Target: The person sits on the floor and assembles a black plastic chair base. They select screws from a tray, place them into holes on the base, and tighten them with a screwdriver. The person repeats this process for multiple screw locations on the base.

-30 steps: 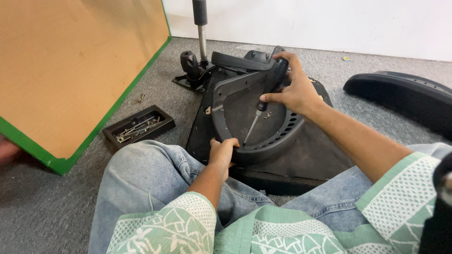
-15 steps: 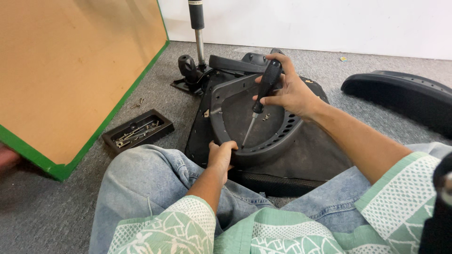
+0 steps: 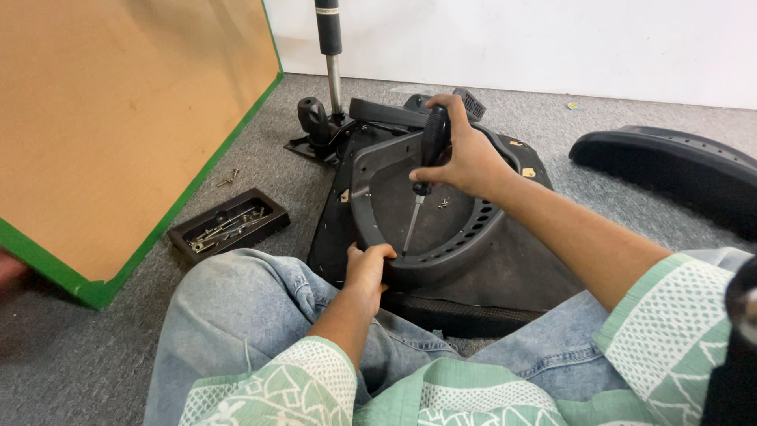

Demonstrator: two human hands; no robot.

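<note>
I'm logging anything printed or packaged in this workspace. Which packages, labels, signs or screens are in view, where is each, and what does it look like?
No labels, signs or screens show.
Small parts tray: on the grey carpet left of the chair seat base, a shallow black rectangle holding loose screws, unmarked.
Board: upper left, flat tan face with a green edge, blank.

Grey carpet (image 3: 95, 355) covers the floor, a white wall (image 3: 552, 39) rises beyond, and a green-edged brown board (image 3: 118, 118) leans left.
</note>
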